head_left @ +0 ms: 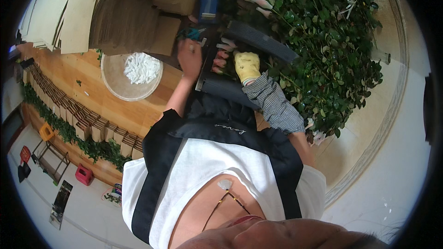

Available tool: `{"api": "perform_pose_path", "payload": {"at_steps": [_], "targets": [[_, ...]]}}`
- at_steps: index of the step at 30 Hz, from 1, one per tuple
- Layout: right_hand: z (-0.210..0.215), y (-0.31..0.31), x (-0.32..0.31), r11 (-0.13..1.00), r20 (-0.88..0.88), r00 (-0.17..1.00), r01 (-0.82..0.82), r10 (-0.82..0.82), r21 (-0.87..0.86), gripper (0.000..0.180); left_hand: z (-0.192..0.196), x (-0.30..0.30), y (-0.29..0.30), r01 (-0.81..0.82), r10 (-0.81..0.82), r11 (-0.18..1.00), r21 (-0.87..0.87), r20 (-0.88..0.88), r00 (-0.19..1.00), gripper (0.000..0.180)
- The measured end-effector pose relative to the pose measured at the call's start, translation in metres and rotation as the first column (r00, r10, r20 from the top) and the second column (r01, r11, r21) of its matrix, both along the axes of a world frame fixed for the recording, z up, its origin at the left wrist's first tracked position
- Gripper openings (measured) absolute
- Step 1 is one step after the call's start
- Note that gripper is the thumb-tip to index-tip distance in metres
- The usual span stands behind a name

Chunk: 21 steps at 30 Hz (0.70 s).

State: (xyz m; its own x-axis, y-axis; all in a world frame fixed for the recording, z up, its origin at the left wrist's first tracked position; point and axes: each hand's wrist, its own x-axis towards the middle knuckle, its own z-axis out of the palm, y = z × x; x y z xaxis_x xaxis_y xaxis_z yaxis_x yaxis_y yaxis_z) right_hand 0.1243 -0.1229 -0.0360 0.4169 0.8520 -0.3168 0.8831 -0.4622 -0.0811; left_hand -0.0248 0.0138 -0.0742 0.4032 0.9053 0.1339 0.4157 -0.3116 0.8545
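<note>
Wood-plank floor [87, 97], honey-brown, left of wearer; clock directions from each grip, 12 = straight ahead.

Right grip, in a yellow knitted glove [248, 67]: looks partly curled, back of hand upward. Finger closure and any hold on stems hidden; cannot tell. Row of pink and red rose heads [220, 61] just beside it at 9 o'clock, inside a dark trough. Ridged dark-grey panels flank them: one [265, 42] at 1 o'clock, another [224, 91] at 7–8.

Left grip, bare hand [189, 59]: fingers reach to a teal-coloured tool [190, 33] at 12 o'clock. Blurred; cannot tell finger spread or whether the tool is held.

Risks, judged: sideways pressure from the glove could bruise petals or skew the row. Bare left skin would be exposed to any thorns, or to an edge if that tool is a cutter.

Further out: grey checked fabric sleeve [274, 101] passes close to a heap of dark-green leafy stems [330, 55], right grip's 3 o'clock; a snag could drag stems across.

Stacked pale-brown cardboard sheets [78, 14], left grip's 10 o'clock; an elbow swing might topple them.
</note>
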Motion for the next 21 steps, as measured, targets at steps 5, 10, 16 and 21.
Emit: {"api": "perform_pose_path", "payload": {"at_steps": [5,10,16,21], "targets": [[0.028,-0.005,0.003,0.978,0.022,0.993,0.106,-0.112,0.177,0.014,0.013,-0.002,0.016,0.271,-0.305,0.940,-0.205,-0.154,0.940,0.021],[-0.023,-0.004,0.009,0.995,0.156,0.984,0.093,-0.089,-0.019,0.016,0.009,0.026,-0.011,0.386,-0.466,0.852,-0.353,-0.175,0.867,0.025],[-0.022,-0.009,0.007,0.988,0.196,0.974,0.091,-0.115,0.127,0.016,-0.001,0.015,-0.001,-0.010,0.014,0.994,-0.108,0.034,0.999,0.010],[-0.027,-0.010,0.011,0.968,0.212,0.973,0.032,-0.087,0.249,0.017,0.014,0.015,0.016,0.370,-0.398,0.868,-0.331,-0.019,0.917,0.017]]}}
